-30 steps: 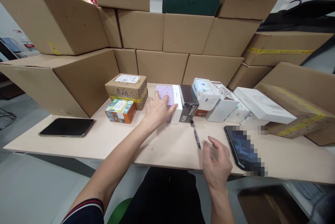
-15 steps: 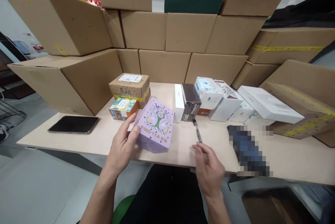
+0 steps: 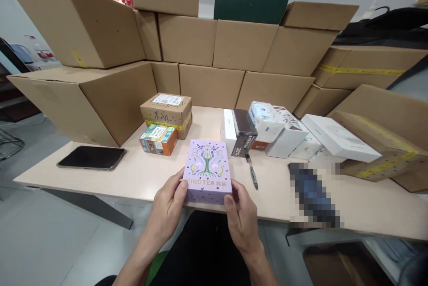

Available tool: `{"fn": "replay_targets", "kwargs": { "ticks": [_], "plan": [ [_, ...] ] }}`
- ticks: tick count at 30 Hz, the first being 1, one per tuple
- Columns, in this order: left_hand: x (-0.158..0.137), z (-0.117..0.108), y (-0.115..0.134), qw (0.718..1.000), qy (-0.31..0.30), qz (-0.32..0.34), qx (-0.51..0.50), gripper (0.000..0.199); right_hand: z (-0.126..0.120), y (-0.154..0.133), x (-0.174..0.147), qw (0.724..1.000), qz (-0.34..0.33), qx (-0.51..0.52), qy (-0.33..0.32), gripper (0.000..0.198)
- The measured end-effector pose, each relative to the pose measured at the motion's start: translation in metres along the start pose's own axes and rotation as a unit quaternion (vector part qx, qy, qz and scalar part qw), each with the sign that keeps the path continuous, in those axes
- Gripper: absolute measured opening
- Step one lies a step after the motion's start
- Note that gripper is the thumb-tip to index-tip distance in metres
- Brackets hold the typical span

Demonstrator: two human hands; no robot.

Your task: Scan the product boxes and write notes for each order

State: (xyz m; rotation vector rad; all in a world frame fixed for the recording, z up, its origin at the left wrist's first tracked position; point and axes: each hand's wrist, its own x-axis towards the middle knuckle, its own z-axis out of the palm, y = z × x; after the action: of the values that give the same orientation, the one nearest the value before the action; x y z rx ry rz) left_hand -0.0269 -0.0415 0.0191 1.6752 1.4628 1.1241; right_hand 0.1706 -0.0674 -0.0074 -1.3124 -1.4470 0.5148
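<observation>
At the worktop's near edge (image 3: 140, 177): a purple tea box (image 3: 207, 165) lies face up in front of a seated person, gripped from both sides. Whether its base rests on the surface or hangs just above, I cannot tell from where I stand.
Between the hands: the box sits straight ahead of the person, its near corners caught by the left hand (image 3: 170, 203) and the right hand (image 3: 243, 217). Both touch it, so neither is nearer.
Long axis: it appears to run away from the person, with the short end and its lettering toward them.
Left grip: partly closed on the box's left side, thumb on the near corner and over the start of the lettering.
Right grip: partly closed on the opposite side, thumb against the near right corner, other fingers mostly hidden behind.
Purple box: pale lilac top, darker front face, small dark spots, a green tree-like motif with leafy curls, and gold "FIND TEA" beside two Chinese characters. No open flap shows.
Beyond the box: a white box (image 3: 229, 134) stands just past its far right corner, with a pen (image 3: 252, 172) to the right, apart from the right hand.
</observation>
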Motion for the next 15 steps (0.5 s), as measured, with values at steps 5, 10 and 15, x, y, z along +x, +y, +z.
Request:
{"fn": "replay_targets", "kwargs": {
  "ticks": [5, 10, 15],
  "plan": [
    [-0.0020, 0.0062, -0.0052, 1.000, 0.015, 0.024, -0.012, 0.050, 0.0045, 0.0022, 0.0002, 1.000, -0.005, -0.010, 0.014, 0.035],
    [-0.0033, 0.0089, -0.0069, 0.999, 0.030, 0.034, -0.010, 0.048, 0.0034, 0.0051, 0.0005, 1.000, -0.007, -0.004, 0.011, 0.036],
    [-0.0031, 0.0097, -0.0100, 0.998, 0.045, 0.042, 0.011, 0.048, 0.0031, 0.0077, -0.0005, 1.000, -0.009, -0.003, -0.002, 0.039]
  ]
}}
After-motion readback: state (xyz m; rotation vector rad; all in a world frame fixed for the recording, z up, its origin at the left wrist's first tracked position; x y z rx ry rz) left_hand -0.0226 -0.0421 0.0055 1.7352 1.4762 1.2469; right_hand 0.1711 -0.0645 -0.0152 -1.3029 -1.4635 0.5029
